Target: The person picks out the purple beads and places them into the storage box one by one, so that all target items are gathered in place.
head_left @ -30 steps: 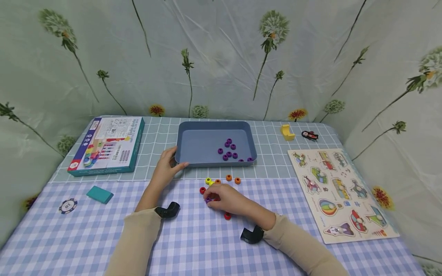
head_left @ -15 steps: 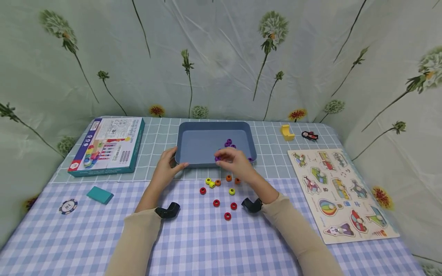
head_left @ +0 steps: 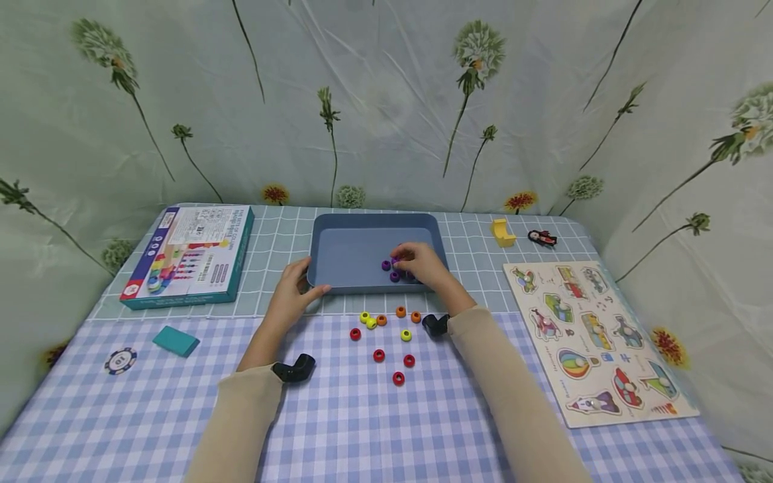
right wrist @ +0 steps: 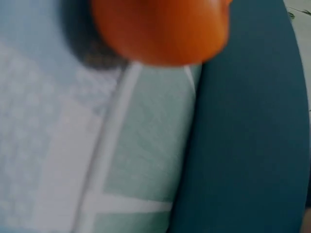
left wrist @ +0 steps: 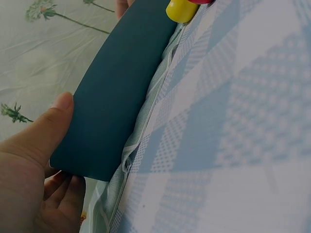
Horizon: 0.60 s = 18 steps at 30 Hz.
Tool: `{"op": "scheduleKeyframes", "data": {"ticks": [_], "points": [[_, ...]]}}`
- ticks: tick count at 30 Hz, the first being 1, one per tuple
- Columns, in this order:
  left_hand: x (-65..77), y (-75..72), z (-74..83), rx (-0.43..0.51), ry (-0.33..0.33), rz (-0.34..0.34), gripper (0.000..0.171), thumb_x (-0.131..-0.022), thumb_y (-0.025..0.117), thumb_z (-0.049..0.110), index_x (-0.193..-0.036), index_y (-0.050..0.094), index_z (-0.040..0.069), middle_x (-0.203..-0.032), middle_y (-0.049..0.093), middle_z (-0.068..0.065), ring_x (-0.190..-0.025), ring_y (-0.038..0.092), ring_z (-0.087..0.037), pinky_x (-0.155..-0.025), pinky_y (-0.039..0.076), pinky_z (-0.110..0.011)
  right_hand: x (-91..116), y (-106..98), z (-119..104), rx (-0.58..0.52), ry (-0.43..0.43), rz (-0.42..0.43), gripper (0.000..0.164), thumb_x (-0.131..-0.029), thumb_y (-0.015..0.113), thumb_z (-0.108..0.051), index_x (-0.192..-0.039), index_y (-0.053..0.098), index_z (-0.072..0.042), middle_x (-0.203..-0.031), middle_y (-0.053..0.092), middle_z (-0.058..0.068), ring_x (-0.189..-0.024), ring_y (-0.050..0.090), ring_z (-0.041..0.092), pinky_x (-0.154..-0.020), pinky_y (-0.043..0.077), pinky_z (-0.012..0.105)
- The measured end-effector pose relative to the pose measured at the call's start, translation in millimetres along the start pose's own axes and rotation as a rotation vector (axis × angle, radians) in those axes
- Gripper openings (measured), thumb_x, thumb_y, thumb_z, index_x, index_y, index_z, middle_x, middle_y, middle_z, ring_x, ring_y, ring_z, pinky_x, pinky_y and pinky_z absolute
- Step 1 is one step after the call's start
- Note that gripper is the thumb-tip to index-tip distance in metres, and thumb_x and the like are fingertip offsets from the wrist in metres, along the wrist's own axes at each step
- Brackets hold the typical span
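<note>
My left hand (head_left: 286, 295) grips the left front corner of a blue-grey tray (head_left: 362, 290), thumb at the front wall and fingers round the side. The left wrist view shows this thumb (left wrist: 60, 109) against the tray's rim. Over the right half of the tray, my right hand (head_left: 423, 263) pinches a purple bead (head_left: 395, 260) at its fingertips. Beside it on the tray floor lie purple beads (head_left: 386, 265); the hand hides others. In front of the tray lie yellow beads (head_left: 371, 323), orange beads (head_left: 401, 312) and several red beads (head_left: 378, 355).
A boxed toy set (head_left: 190, 255) lies at the back left, with a teal block (head_left: 176, 341) and a poker chip (head_left: 121, 361) before it. On the right are a wooden puzzle board (head_left: 594, 342), a yellow piece (head_left: 502, 233) and a small doll figure (head_left: 542, 237).
My right hand picked up a purple bead among the loose beads and carried it away from me and rightward, over the tray. My left hand stays at the tray corner.
</note>
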<state>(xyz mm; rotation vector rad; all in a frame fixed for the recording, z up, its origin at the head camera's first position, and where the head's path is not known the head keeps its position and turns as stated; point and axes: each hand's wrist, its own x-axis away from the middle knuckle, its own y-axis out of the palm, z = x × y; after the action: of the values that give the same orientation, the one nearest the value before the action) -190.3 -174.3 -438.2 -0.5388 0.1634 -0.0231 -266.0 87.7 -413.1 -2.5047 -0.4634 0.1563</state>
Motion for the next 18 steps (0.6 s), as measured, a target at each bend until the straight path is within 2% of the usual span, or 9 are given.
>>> {"op": "scheduleKeyframes", "data": {"ticks": [4, 10, 14, 18], "points": [[-0.2, -0.4, -1.0, -0.004, -0.005, -0.009, 0.08, -0.069, 0.059, 0.039, -0.13, 0.022, 0.003, -0.126, 0.024, -0.014, -0.116, 0.026, -0.025, -0.093, 0.031, -0.032, -3, 2, 0, 0.052, 0.026, -0.018, 0.017, -0.075, 0.059, -0.003, -0.092, 0.06, -0.005, -0.086, 0.056, 0.005, -0.078, 0.05, 0.015, -0.067, 0.045, 0.025], [-1.9, -2.0, -1.0, -0.006, -0.009, -0.015, 0.081, -0.069, 0.06, 0.04, -0.13, 0.022, 0.003, -0.126, 0.023, -0.015, -0.116, 0.026, -0.025, -0.093, 0.031, -0.033, -2, 0, -3, 0.049, 0.045, -0.021, 0.018, -0.076, 0.059, -0.005, -0.094, 0.058, -0.004, -0.088, 0.056, 0.007, -0.079, 0.05, 0.016, -0.069, 0.044, 0.026], [-4.0, -3.7, 0.4, -0.042, -0.018, -0.039, 0.08, -0.07, 0.06, 0.039, -0.13, 0.022, 0.002, -0.126, 0.023, -0.016, -0.114, 0.029, -0.027, -0.091, 0.033, -0.034, 6, -10, -9, 0.045, 0.0, 0.023, 0.022, -0.079, 0.056, -0.013, -0.1, 0.056, -0.004, -0.093, 0.056, 0.006, -0.084, 0.05, 0.015, -0.071, 0.044, 0.028], [-3.3, -12.1, 11.4, -0.133, -0.058, -0.089, 0.083, -0.072, 0.057, 0.043, -0.133, 0.014, 0.006, -0.129, 0.02, -0.018, -0.113, 0.03, -0.031, -0.088, 0.034, -0.043, 21, -29, -25, 0.11, -0.113, 0.101, 0.031, -0.083, 0.051, -0.026, -0.108, 0.052, -0.008, -0.103, 0.052, 0.003, -0.094, 0.047, 0.016, -0.08, 0.042, 0.028]]}}
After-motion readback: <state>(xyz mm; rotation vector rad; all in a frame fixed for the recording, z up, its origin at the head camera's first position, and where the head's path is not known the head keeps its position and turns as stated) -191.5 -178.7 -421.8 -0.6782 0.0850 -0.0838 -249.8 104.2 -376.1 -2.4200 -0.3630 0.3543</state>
